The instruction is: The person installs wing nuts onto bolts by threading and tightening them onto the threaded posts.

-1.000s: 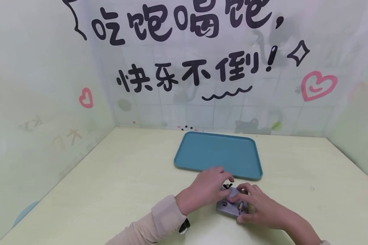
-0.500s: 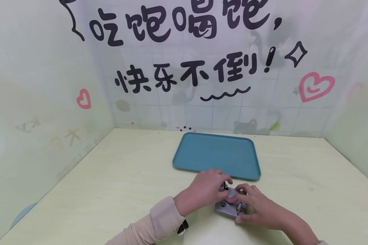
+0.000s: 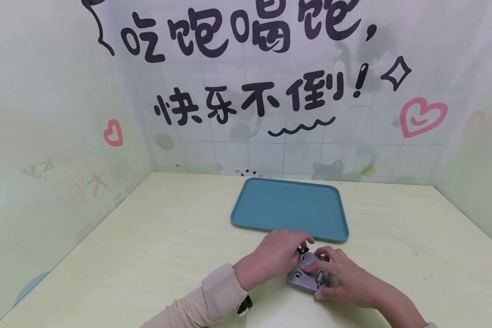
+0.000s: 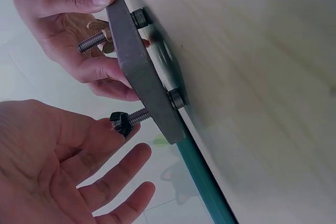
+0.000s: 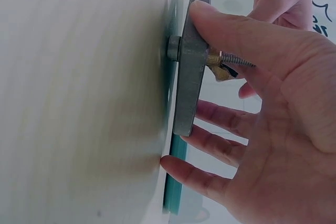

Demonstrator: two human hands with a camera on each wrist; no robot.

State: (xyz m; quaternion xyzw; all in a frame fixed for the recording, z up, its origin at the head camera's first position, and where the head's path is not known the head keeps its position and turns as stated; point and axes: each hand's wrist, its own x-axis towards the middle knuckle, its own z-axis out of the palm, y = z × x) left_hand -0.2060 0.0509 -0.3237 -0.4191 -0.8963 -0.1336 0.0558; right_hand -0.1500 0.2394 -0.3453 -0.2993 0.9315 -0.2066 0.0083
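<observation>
A grey metal plate (image 3: 302, 283) with holes lies on the table, raised on bolt heads that show beneath it in the left wrist view. My right hand (image 3: 348, 275) grips it, thumb on the near edge and other fingers over its top and far side. On one upright bolt sits a brass wing nut (image 5: 216, 71), under the right hand. A black wing nut (image 4: 122, 123) is near the top of another bolt at the far left corner. My left hand (image 3: 274, 255) has its thumb and index finger at this black nut, the other fingers loosely bent.
Just beyond the hands lies a blue-green tray (image 3: 291, 205), its near rim close to the left fingers. Pale printed walls enclose the table (image 3: 168, 228) at the back and both sides.
The left fingers have shifted at the black wing nut, which now stands at another angle, and the left thumb has drawn back from over the plate. The right hand keeps its grip.
</observation>
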